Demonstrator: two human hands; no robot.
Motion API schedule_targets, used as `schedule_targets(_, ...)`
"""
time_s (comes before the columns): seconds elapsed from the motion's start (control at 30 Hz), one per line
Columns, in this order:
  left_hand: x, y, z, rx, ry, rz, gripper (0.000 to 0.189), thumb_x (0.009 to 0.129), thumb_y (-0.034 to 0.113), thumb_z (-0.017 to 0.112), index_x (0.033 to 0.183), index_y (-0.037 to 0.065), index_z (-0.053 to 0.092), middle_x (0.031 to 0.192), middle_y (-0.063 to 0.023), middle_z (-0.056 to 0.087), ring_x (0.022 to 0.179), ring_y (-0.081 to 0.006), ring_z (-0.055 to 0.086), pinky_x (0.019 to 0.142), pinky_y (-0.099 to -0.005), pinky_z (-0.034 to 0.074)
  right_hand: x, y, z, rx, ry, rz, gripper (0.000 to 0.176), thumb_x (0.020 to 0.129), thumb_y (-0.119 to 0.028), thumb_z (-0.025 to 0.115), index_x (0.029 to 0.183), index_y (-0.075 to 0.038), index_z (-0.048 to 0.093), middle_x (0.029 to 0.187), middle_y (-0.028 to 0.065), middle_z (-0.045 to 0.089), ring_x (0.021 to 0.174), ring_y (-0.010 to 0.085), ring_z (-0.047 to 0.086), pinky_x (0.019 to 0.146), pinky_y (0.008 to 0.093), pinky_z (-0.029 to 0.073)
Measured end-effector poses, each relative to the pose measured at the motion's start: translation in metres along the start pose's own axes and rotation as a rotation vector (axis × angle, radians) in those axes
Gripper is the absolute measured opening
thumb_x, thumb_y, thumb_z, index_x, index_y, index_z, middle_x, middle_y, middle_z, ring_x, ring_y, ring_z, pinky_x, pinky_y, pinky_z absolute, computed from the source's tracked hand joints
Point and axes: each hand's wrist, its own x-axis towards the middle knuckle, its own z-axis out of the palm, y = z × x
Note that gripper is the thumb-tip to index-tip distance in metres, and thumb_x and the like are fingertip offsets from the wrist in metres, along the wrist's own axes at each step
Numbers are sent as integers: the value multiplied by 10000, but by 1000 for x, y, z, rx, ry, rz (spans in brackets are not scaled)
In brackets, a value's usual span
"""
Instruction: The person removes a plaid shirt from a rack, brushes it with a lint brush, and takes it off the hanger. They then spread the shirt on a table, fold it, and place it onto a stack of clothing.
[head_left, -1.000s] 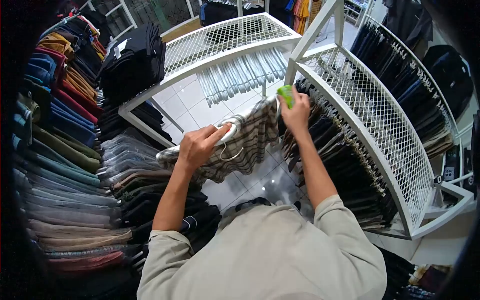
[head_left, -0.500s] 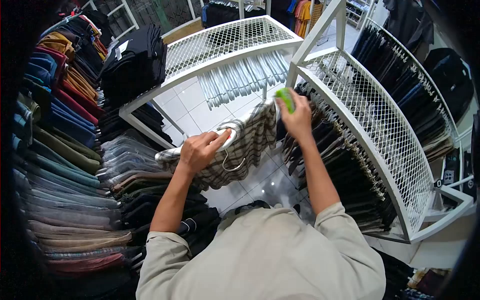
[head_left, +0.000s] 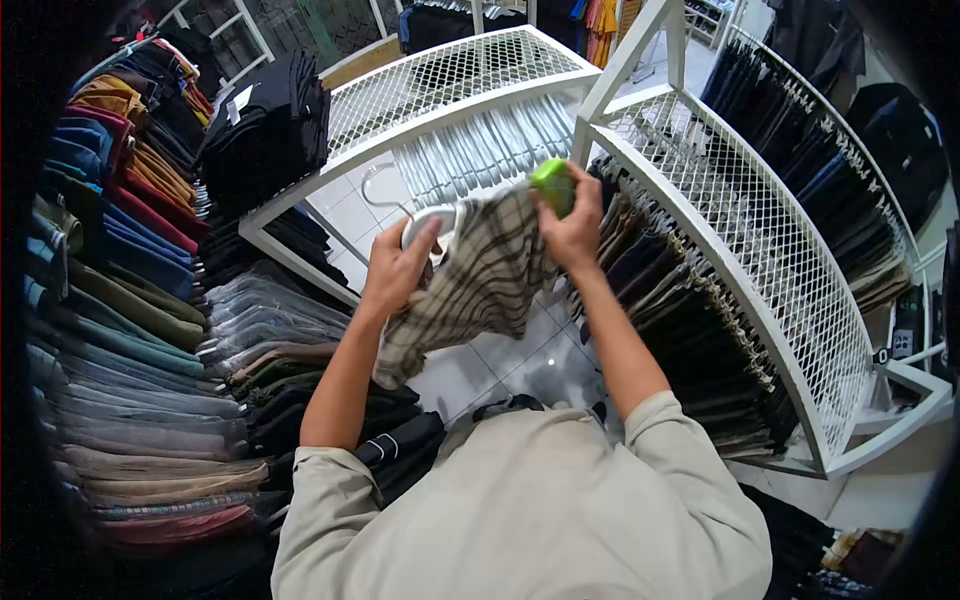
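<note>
Plaid garment (head_left: pixel 485 265) is up in midair between the two hands, hanging over the tiled floor (head_left: pixel 450 380). Left hand (head_left: pixel 395 265) is curled around the middle of a white hanger (head_left: pixel 431 219), thumb on top, with the metal hook (head_left: pixel 372 190) sticking up just beside it. Right hand (head_left: pixel 573 218) has its fingers closed round a bright green thing (head_left: pixel 552 185) at the far end; can't tell if it's pinching the cloth too. Just past all that there's a row of pale hangers (head_left: pixel 470 150) under a mesh-topped rack (head_left: pixel 400 100), and dark clothes (head_left: pixel 680 330) hang off to the right.
</note>
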Motion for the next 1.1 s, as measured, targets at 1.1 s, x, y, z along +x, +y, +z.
schedule_targets(1.1, 88, -3, -5, -531, 94, -411, 382, 977, 461, 603, 1049, 86, 625, 803, -5, 614, 614, -117, 565, 544, -273, 470, -67, -82, 47, 461, -302, -298, 622, 755, -47, 790, 1318, -12, 527, 1214, 190, 594, 1119, 361, 597, 970, 409, 481)
